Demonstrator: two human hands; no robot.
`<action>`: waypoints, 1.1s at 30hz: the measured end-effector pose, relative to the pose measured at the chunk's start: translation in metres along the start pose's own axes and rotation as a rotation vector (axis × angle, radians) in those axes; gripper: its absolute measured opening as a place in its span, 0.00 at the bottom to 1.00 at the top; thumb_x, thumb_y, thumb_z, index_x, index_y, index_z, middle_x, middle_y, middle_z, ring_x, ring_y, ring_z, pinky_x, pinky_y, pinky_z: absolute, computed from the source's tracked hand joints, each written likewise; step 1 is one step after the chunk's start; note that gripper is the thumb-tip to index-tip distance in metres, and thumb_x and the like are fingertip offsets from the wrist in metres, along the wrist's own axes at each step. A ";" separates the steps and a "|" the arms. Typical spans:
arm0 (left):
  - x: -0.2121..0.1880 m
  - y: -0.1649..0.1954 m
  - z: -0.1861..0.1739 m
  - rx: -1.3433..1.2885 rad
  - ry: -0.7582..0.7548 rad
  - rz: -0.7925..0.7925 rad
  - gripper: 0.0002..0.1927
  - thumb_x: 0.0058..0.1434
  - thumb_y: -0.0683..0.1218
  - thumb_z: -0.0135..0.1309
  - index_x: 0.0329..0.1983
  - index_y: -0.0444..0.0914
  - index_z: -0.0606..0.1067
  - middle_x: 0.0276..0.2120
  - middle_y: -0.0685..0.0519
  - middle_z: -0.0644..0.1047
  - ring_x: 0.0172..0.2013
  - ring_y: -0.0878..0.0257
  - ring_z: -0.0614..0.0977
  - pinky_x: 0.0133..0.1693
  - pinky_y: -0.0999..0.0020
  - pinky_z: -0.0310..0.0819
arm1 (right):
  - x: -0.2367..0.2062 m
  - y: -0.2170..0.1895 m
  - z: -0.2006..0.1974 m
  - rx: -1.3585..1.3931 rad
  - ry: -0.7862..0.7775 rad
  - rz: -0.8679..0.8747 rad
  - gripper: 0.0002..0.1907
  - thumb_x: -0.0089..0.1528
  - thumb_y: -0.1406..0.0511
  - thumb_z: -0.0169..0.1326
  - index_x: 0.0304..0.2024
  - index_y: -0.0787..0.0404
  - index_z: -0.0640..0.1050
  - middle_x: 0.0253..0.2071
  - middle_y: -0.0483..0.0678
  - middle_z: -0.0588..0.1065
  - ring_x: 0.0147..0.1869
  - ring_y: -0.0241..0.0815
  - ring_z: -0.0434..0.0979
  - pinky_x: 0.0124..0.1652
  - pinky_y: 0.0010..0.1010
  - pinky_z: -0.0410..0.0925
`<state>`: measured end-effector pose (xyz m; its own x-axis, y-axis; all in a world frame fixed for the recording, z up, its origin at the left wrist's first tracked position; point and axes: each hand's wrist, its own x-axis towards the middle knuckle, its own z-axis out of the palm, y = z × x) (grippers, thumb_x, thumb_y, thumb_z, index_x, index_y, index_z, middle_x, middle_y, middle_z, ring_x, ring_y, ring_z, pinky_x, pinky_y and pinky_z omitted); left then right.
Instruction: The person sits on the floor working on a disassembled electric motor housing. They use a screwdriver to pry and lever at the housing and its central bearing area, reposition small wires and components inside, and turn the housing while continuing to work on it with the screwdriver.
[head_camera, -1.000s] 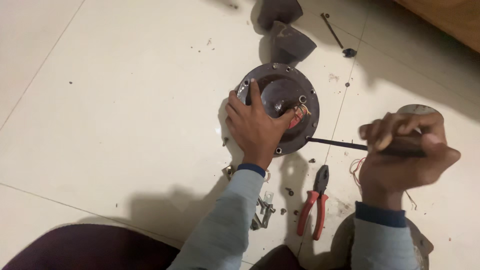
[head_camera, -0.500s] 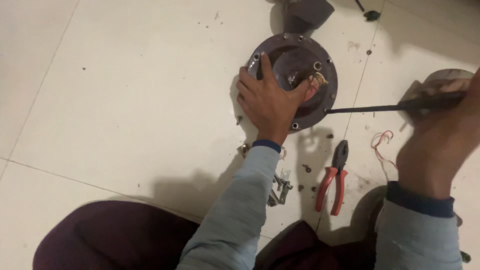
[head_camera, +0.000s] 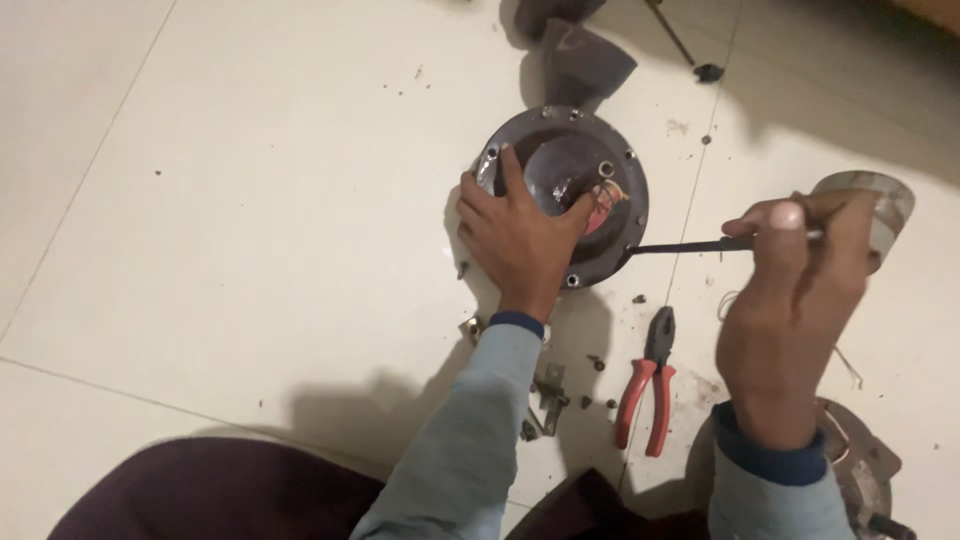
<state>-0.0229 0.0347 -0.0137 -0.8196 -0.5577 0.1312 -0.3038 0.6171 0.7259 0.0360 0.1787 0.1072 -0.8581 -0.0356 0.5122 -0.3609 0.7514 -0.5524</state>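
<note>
Round dark metal motor housing (head_camera: 565, 195) is lying on the tiled floor (head_camera: 230, 200), top centre. Left hand (head_camera: 520, 240) is pressing on its near rim, fingers spread flat, not gripping. Right hand (head_camera: 790, 300) is clamping a thin dark screwdriver (head_camera: 685, 246), tip touching housing's right edge. Red-handled pliers (head_camera: 648, 385) are lying btwn the arms, w/ small screws (head_camera: 597, 362) nearby.

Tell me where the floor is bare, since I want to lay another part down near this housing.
The widest bare patch is the pale tile left of the round housing and the left hand, up to the grout line. It is crowded below the housing: pliers, a metal bracket and scattered screws. The right hand and screwdriver fill the right side.
</note>
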 end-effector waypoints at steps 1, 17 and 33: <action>0.000 0.000 0.000 0.003 0.000 0.003 0.51 0.41 0.68 0.70 0.64 0.40 0.71 0.59 0.32 0.64 0.58 0.35 0.68 0.53 0.40 0.66 | -0.002 -0.003 0.000 -0.055 0.007 -0.020 0.21 0.83 0.55 0.33 0.51 0.68 0.64 0.41 0.52 0.69 0.44 0.44 0.75 0.48 0.34 0.70; 0.001 -0.002 0.003 -0.002 -0.003 0.005 0.52 0.39 0.69 0.71 0.64 0.39 0.71 0.59 0.30 0.64 0.58 0.34 0.68 0.52 0.40 0.66 | 0.016 -0.028 -0.015 0.080 0.113 0.082 0.09 0.76 0.71 0.54 0.57 0.70 0.74 0.51 0.53 0.78 0.51 0.38 0.81 0.51 0.26 0.75; 0.001 -0.001 0.002 0.006 0.003 0.003 0.52 0.40 0.69 0.70 0.64 0.39 0.71 0.59 0.31 0.65 0.57 0.36 0.69 0.52 0.42 0.66 | -0.003 0.017 0.014 0.324 0.155 -0.038 0.25 0.80 0.51 0.36 0.47 0.68 0.66 0.42 0.57 0.71 0.43 0.45 0.77 0.47 0.35 0.75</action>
<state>-0.0249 0.0349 -0.0153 -0.8192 -0.5572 0.1357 -0.3038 0.6223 0.7214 0.0279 0.1825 0.0874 -0.7852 0.0589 0.6164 -0.5100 0.5030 -0.6978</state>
